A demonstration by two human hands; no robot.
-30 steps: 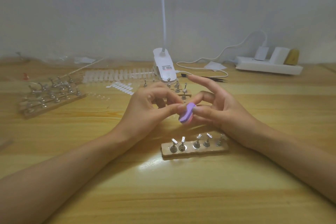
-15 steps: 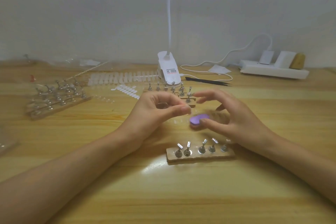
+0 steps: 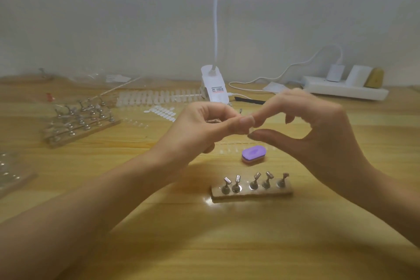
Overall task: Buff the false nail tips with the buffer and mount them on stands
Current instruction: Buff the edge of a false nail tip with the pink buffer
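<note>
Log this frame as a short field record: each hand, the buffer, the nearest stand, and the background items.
left hand: thumb and forefinger pinch what looks like a clear false nail tip
right hand: forefinger and thumb apart, reaching toward that pinch
buffer: purple-topped, lying on the table, unheld
nearest stand: wooden base, five metal holders, no tips visible on them
far left: more stands
behind: nail tip strips, lamp clamp, power strip
</note>
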